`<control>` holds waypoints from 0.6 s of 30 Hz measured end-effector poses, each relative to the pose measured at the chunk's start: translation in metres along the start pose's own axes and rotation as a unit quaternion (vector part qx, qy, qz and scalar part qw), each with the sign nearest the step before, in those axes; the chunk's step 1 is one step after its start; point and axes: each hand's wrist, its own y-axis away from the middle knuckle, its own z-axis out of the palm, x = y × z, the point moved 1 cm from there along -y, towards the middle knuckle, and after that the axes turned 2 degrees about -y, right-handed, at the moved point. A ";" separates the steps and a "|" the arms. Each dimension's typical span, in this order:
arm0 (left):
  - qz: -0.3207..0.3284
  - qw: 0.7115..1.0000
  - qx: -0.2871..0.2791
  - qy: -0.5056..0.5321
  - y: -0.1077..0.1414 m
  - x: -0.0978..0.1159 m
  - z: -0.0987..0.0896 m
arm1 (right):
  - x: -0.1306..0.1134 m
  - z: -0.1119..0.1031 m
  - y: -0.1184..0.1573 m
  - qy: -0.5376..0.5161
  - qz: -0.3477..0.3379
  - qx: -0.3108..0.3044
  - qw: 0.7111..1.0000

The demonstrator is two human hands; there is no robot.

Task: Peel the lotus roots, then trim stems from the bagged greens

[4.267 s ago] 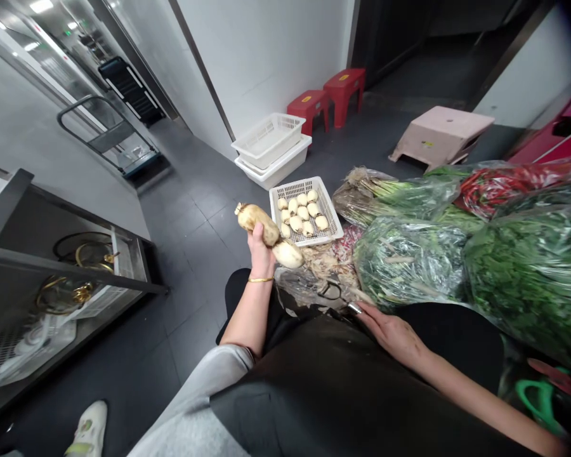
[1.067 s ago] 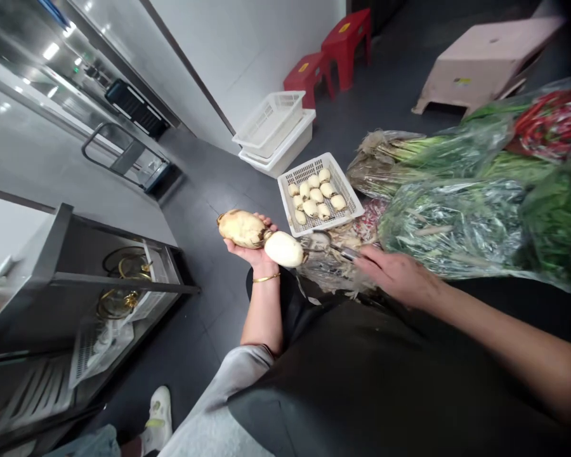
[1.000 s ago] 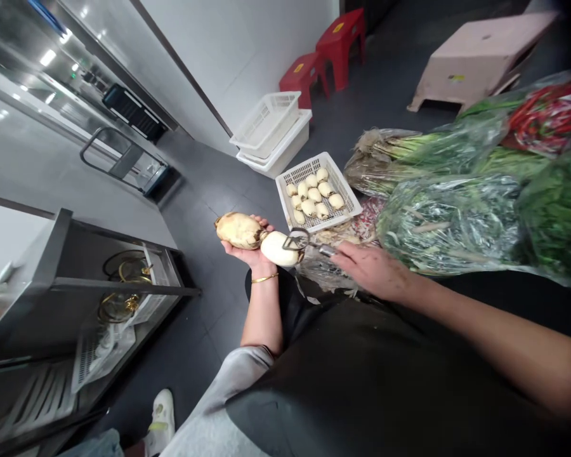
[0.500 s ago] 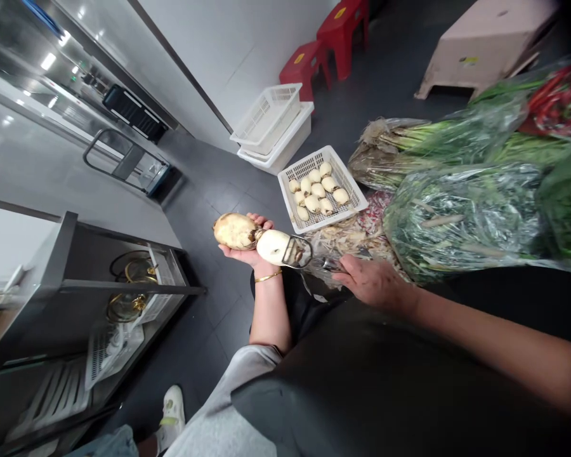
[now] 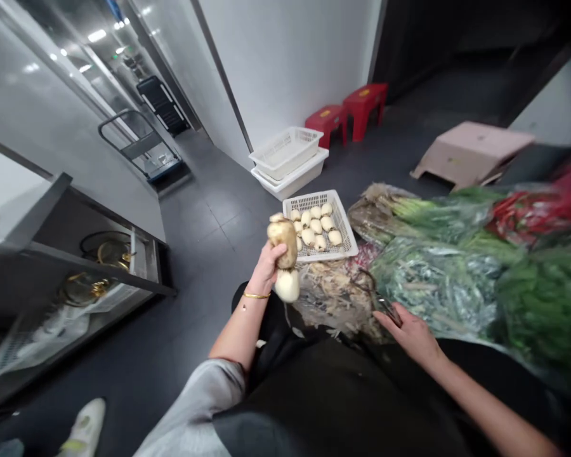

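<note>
Okay, so the left hand [image 5: 269, 261] has a two-segment lotus root [image 5: 290, 244] properly wrapped up, thumb across the front of the brownish top piece, fingers curled around the back. The whole thing stands nearly upright, pale smooth segment hanging at the bottom, right in front of the white basket [image 5: 327, 256] and just left of a messy heap of peelings [image 5: 335, 295].

Right hand [image 5: 412, 336] is closed around the handle of a peeler [image 5: 386, 307], kinda blurry from here, and its head is well apart from the root, out by the bagged greens [image 5: 428, 285]. The basket's got a bunch of pale, cleaned root pieces [image 5: 308, 237] in it. Behind that, two more white baskets [image 5: 290, 168] sit stacked near a couple of red stools [image 5: 361, 111].
</note>
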 end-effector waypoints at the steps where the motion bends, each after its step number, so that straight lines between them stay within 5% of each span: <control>1: -0.085 0.995 -0.038 -0.015 0.000 -0.010 0.005 | 0.008 -0.012 -0.007 -0.025 0.046 0.029 0.998; 3: -0.235 0.965 -0.115 -0.020 0.003 -0.030 0.021 | 0.005 -0.035 -0.026 -0.105 0.071 0.080 0.989; 5: -0.341 0.920 -0.192 -0.023 0.012 -0.041 0.042 | -0.015 -0.048 -0.048 -0.224 0.009 0.070 0.972; 9: -0.439 0.851 -0.280 -0.065 0.026 -0.031 0.065 | -0.049 -0.043 -0.075 -0.365 -0.060 -0.101 0.924; 13: -0.369 0.903 -0.216 -0.033 0.028 -0.022 0.045 | -0.058 -0.023 -0.065 -0.461 0.053 -0.010 0.886; 18: -0.110 0.991 -0.074 0.020 0.023 -0.052 0.030 | -0.088 0.025 -0.040 -0.552 0.178 0.038 0.814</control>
